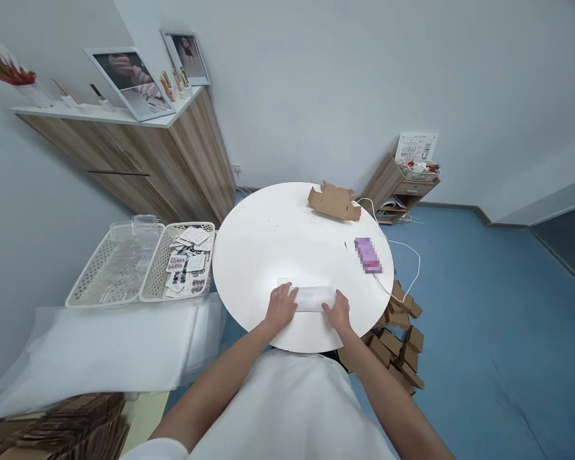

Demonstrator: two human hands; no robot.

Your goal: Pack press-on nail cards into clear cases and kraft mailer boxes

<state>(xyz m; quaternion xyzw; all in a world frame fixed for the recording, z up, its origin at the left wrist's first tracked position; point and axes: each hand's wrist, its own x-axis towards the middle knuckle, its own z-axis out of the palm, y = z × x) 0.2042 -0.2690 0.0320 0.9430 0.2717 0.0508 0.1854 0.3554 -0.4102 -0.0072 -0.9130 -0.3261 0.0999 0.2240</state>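
A folded white foam sheet (pixel 314 298) lies near the front edge of the round white table (pixel 259 236), with a thin flap of it showing at the far side. My left hand (pixel 282 305) grips its left end, fingers curved over it and thumb along the near part. At the right end, my right hand (pixel 338 311) holds it with bent fingers. Whether anything is inside the fold cannot be made out. Farther back on the table sits an unfolded brown cardboard box (pixel 334 202).
A blurred purple phone (pixel 368 255) with a white cable lies at the table's right. To the left stand a basket of printed cards (pixel 188 262) and a basket of clear plastic cases (pixel 110 268), above stacked white sheets (pixel 110 348). Brown boxes (pixel 402 354) lie on the floor at right.
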